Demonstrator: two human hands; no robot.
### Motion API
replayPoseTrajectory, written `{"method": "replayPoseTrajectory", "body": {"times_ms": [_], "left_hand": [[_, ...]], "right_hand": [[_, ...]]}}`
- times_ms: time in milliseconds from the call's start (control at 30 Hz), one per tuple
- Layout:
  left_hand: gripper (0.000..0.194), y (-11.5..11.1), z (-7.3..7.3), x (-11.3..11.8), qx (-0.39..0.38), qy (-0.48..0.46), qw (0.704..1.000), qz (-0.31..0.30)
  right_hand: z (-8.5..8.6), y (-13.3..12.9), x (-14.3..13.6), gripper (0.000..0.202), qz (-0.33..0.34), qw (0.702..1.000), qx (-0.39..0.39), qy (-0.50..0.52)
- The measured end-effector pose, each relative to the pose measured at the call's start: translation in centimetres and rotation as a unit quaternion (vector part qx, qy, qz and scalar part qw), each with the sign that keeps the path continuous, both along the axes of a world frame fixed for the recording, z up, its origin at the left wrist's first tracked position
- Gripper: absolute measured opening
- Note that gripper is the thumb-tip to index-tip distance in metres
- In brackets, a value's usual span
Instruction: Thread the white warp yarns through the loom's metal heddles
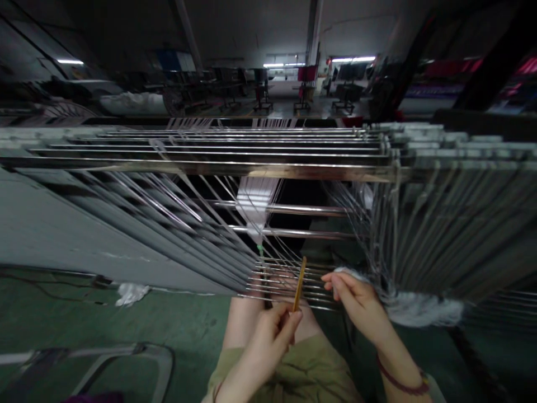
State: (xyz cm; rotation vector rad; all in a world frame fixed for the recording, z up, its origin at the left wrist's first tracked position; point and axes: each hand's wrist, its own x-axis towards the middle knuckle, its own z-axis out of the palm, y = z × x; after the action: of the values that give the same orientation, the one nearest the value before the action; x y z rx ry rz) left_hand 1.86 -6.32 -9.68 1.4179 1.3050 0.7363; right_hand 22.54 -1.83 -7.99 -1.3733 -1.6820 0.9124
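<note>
My left hand (274, 333) is closed around the lower end of a slim, flat yellow stick-like tool (300, 284), which points upward in front of the metal rods. To its right, my right hand (356, 302) has thumb and index finger pinched together; whatever they hold, if anything, is too fine to make out. White warp threads (255, 202) run down from the loom frame to a gathered bunch with a small green tie (260, 248). Thin metal heddle rods (289, 285) lie low across my knees. Right of my right hand hang many packed heddles (444, 224).
Long metal bars (218, 166) of the loom frame cross in front of me. A grey panel (84, 224) slopes at left. Loose white yarn (423, 309) hangs low at right. White scraps (131, 294) and a metal-framed seat (161, 364) are on the green floor.
</note>
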Motion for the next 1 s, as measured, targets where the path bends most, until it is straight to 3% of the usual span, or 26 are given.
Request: {"method": "replayPoseTrajectory", "body": {"times_ms": [100,267,400,500,567,667,700,733,767,800,867,900,933,1000], "left_hand": [[0.031,0.8,0.8,-0.3,-0.025,-0.044,0.999,-0.014],[0.025,4.1,2.3,-0.8,0.025,-0.071,0.993,0.088],[0.021,5.5,1.8,0.2,0.055,-0.086,0.990,0.099],[0.022,5.1,1.3,-0.9,0.078,-0.091,0.978,0.173],[0.028,4.6,1.2,-2.0,0.139,-0.094,0.948,0.272],[0.059,4.1,1.6,-2.4,0.340,-0.118,0.854,0.376],[0.062,4.0,1.7,-1.8,0.380,-0.154,0.832,0.374],[0.059,4.0,1.9,-0.8,0.379,-0.212,0.828,0.355],[0.054,4.0,2.1,0.6,0.330,-0.288,0.839,0.322],[0.052,4.1,2.2,2.2,0.241,-0.372,0.851,0.283],[0.068,4.5,2.4,5.7,0.037,-0.492,0.847,0.197],[0.073,4.8,2.4,7.3,-0.022,-0.514,0.842,0.161],[0.076,5.1,2.4,8.5,-0.034,-0.502,0.854,0.134],[0.073,5.9,2.4,9.3,0.024,-0.399,0.908,0.121]], "right_hand": [[0.3,-0.2,-0.4,0.026,0.055,0.997,0.034,-0.042],[1.3,0.1,-2.6,0.024,0.127,0.974,0.071,-0.176],[1.5,0.3,-3.9,0.022,0.141,0.952,0.078,-0.259],[1.6,0.0,-3.3,0.021,0.131,0.957,0.067,-0.251],[1.7,0.0,-2.5,0.021,0.133,0.968,0.064,-0.201],[1.7,0.8,-1.6,0.019,0.070,0.987,0.097,-0.109],[1.7,1.4,-1.6,0.020,0.014,0.988,0.123,-0.092],[1.7,2.1,-1.8,0.021,-0.049,0.984,0.151,-0.085],[1.6,2.8,-2.1,0.023,-0.107,0.974,0.179,-0.084],[1.7,3.6,-2.6,0.025,-0.153,0.964,0.202,-0.085],[2.2,4.9,-3.9,0.030,-0.203,0.947,0.231,-0.091],[2.6,5.4,-4.6,0.031,-0.221,0.940,0.243,-0.096],[3.0,5.8,-5.1,0.031,-0.234,0.932,0.256,-0.101],[4.0,6.2,-5.7,0.030,-0.236,0.925,0.282,-0.099]]}}
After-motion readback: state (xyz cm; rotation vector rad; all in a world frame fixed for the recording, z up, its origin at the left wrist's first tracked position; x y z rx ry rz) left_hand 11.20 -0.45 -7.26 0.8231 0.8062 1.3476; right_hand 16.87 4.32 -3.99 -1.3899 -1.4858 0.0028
